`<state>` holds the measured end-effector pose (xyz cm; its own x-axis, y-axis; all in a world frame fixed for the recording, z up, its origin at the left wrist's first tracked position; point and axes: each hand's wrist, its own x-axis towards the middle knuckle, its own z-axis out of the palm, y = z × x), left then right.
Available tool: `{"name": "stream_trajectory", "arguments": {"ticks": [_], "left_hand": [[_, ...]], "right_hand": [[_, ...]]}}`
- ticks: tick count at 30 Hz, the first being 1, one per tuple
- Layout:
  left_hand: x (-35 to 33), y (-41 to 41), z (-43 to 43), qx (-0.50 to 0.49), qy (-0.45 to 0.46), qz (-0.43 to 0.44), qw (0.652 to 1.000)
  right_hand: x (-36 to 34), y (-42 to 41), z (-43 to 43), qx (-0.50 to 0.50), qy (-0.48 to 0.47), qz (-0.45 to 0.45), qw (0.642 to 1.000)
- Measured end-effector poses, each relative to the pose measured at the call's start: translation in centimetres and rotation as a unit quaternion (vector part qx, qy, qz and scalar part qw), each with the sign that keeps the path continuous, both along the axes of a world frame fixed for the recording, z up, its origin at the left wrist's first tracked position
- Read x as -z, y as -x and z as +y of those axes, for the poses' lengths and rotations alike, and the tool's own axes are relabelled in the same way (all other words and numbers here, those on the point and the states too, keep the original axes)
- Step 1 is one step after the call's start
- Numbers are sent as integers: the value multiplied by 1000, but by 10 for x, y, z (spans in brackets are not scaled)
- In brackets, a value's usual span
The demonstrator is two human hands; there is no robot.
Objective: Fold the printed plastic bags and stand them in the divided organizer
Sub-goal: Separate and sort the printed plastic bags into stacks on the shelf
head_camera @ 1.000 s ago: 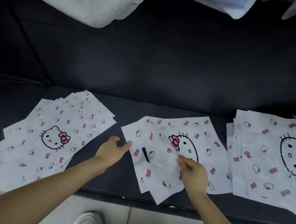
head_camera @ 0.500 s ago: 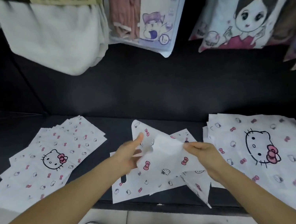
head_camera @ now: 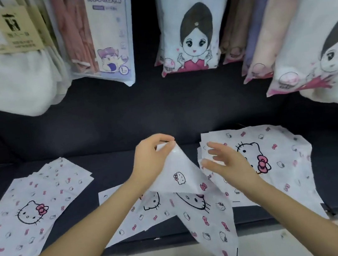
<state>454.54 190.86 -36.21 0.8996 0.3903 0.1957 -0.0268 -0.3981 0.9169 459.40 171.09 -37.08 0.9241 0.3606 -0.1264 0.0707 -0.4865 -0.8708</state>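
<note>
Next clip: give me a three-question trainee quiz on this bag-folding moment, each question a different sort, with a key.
1. True or false: the left hand pinches a corner of the lifted bag.
2. Multiple choice: the right hand is A) gripping the lifted bag, B) open with fingers spread beside it, C) pressed flat on the left pile.
3. Fill in: the lifted bag's lower end hangs past the front edge of the dark ____.

Key: 1 true; 2 B; 3 shelf. No organizer shows in this view, and a right pile lies behind the right hand.
</note>
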Motion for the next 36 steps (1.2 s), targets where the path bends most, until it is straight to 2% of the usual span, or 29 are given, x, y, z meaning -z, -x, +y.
{"name": "stream_trajectory", "arguments": {"ticks": [3, 5, 8, 12, 15, 20, 24, 28, 32, 36], "left_hand": [[-8, -15, -18, -1, 19, 13, 1000], [-13, -22, -28, -2, 66, 32, 997], [-19, -30, -42, 27, 105, 57, 992], [-18, -35, -49, 106, 145, 86, 980], [-7, -39, -46, 148, 180, 100, 967], [27, -41, -35, 146, 111, 116, 976], [56, -42, -31, 175, 129, 180, 959], [80, -51, -42, 218, 112, 230, 942], [99, -72, -55, 197, 122, 246, 941], [113, -97, -70, 159, 138, 234, 949]], "right_hand": [[-13, 22, -2, -96, -48, -28, 994], [-11, 28, 3, -130, -28, -58, 989], [-4, 20, 7, -96, -12, -125, 987], [1, 6, 4, -4, -88, -151, 985], [6, -10, -5, 50, -124, -119, 984], [-1, -34, -27, 160, -211, -39, 963], [0, -54, -43, 165, -230, 14, 959], [-2, -65, -59, 155, -244, 67, 955], [4, -82, -79, 148, -262, 102, 948], [13, -114, -104, 168, -321, 107, 926]]}}
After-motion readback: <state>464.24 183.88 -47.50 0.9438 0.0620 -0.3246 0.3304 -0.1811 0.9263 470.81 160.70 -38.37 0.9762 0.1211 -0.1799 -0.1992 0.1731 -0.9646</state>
